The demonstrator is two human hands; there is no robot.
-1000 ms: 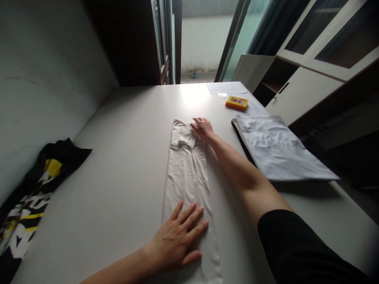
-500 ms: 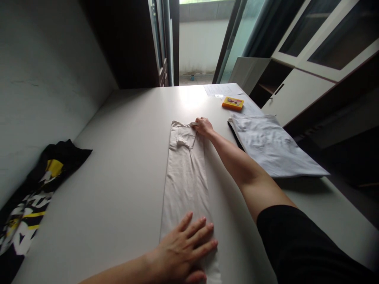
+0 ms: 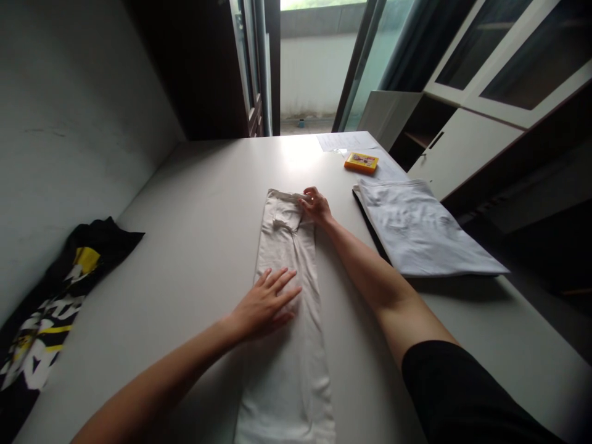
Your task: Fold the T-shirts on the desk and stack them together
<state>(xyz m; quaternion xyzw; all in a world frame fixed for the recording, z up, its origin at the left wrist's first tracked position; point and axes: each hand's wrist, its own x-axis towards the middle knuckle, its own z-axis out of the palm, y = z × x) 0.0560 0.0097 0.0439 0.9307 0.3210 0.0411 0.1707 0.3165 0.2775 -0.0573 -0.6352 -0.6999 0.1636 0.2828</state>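
Note:
A pair of off-white trousers, folded into a long narrow strip with a pocket near its far end, lies lengthwise on the white table. My left hand is spread over the middle of the strip, palm down, its fingers apart. At the far right corner, the bent fingers of my right hand are at the waist edge and seem to pinch it; their tips are small and partly hidden. Wrinkles run along the cloth below the pocket.
To the right lies a folded pale grey cloth with a black layer beneath. An orange-yellow box and papers sit at the far right. A black printed garment lies by the left wall. Cabinets stand beyond the table's right edge.
My left hand has moved away from me, from the strip's near part to its middle. My right hand stays at the far corner, its fingers slightly shifted. The strip's near part has swung a little left.

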